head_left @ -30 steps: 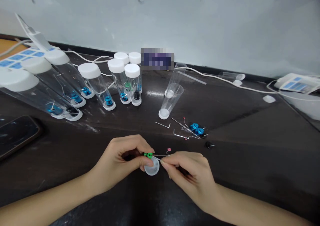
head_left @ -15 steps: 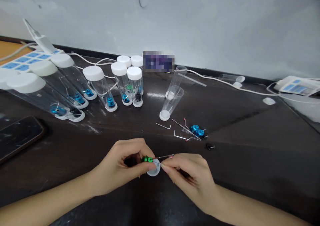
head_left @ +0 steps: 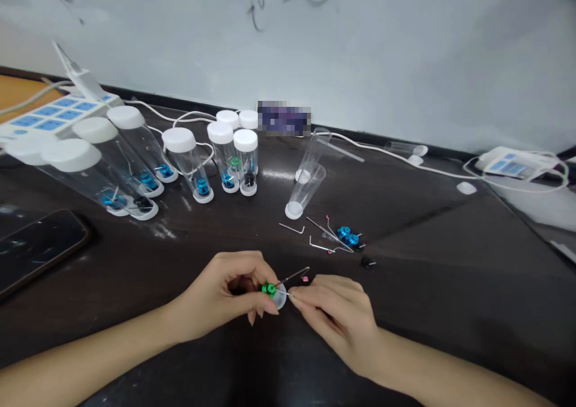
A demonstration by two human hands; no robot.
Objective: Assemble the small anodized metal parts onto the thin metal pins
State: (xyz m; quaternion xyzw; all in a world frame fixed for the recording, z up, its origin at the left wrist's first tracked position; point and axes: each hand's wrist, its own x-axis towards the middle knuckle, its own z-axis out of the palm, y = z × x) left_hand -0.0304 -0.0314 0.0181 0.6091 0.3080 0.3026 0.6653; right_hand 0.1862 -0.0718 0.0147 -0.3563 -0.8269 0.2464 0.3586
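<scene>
My left hand is closed, pinching a small green anodised metal piece between thumb and fingers. A thin bent wire runs from the green piece up to the right; a small pink bit shows near its far end. My right hand pinches a thin metal rod, whose far end meets the green piece; the rest of it is hidden in my fingers. Just behind the rod is a round white cap, partly covered by my left thumb.
Blue metal pieces, bent hex keys and a black piece lie beyond my right hand. Uncapped clear tubes stand behind them. Several capped tubes, a phone and a power strip are at left.
The view has shifted slightly. The bent wire now shows a sharper angle at its end, apart from my right fingers. My left hand still grips the green piece.
</scene>
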